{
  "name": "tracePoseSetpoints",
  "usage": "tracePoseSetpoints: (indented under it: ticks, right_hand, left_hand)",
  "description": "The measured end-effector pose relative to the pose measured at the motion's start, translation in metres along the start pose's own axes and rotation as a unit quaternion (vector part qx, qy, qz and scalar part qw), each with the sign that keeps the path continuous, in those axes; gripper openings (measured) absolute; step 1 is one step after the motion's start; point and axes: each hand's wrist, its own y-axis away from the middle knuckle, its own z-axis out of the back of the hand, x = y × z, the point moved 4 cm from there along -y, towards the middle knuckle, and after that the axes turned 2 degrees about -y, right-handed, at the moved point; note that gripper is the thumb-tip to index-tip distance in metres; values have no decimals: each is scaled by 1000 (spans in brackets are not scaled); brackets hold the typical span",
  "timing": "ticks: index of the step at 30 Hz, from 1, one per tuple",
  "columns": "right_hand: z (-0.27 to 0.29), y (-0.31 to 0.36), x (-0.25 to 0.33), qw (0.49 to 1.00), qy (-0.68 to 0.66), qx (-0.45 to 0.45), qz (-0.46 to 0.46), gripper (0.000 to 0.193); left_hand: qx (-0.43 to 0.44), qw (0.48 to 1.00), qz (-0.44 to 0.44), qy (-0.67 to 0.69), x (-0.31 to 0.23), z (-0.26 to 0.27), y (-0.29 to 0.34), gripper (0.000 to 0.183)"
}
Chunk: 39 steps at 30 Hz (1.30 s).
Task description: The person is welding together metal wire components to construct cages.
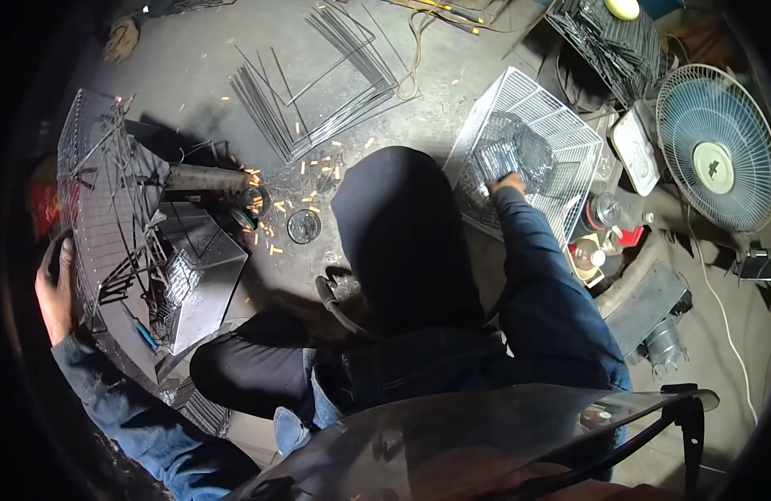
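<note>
On the far left, my left hand (58, 292) is at the outer edge of a wire grid rack (97, 209), thumb raised and the fingers partly hidden; it appears to grip the rack. Dark wire rods stick out of the rack at several angles. To the right, my right hand (508, 183) reaches into a white wire basket (569, 134). Its fingers are closed on a bundle of shiny wire mesh pieces (519, 150) inside, with the fingertips hard to make out. My dark-clad legs (402, 242) fill the middle.
Bent wire rods (343, 125) lie on the floor ahead, near scattered small orange-brown bits and a round dish (304, 225). A thick metal arm (206, 178) juts beside the rack. At right stand a fan (715, 159), jars (604, 209) and a box of wires (606, 37).
</note>
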Motion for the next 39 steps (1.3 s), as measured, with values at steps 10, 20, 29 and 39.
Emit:
tracePoseSetpoints:
  ticks: [10,20,29,39]
  right_hand:
    - [75,-11,-41,888,-447,95,-37,31]
    - [265,202,167,573,-673,62,464,37]
    - [250,428,310,396,-654,232,601,28]
    - [155,544,353,515,-346,101,777,13]
  left_hand:
    - [-11,1000,12,-11,0,-8,-1,44]
    - [-225,960,-165,20,-141,-5,62,37]
    - [4,808,-64,585,-165,-51,130,62]
    - [-225,958,-147,96,-54,31,128,24]
